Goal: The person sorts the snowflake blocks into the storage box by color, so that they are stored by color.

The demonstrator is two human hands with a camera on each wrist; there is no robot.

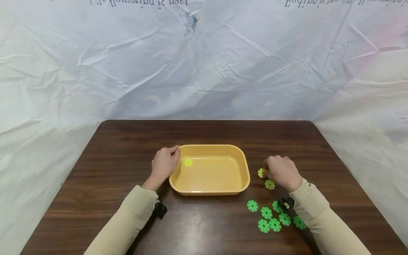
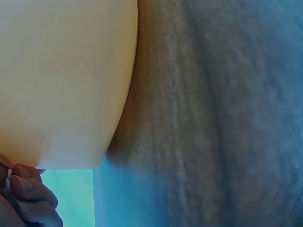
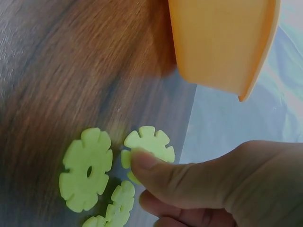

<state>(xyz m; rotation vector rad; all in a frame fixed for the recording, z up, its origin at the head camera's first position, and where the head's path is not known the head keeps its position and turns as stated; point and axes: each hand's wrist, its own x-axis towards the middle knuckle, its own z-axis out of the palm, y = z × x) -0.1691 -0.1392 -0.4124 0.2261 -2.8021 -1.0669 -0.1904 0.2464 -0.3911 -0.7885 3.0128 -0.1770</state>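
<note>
A yellow plastic tray [image 1: 208, 193] stands mid-table, with one yellow notched disc [image 1: 188, 162] inside at its left. My left hand [image 1: 165, 163] grips the tray's left rim; in the left wrist view its curled fingers [image 2: 33, 189] are at the rim's edge. To the right of the tray, my right hand [image 1: 283, 171] pinches a yellow notched disc [image 3: 150, 142], thumb over its face. Another yellow disc [image 1: 270, 184] lies just below that hand. More yellow discs [image 3: 87, 170] show beside the thumb in the right wrist view, partly hidden from the head camera.
Several green notched discs [image 1: 266, 213] lie on the dark wooden table [image 1: 134, 134] at the front right, some under the right forearm. A pale printed sheet [image 1: 204, 71] hangs behind the table and along its sides.
</note>
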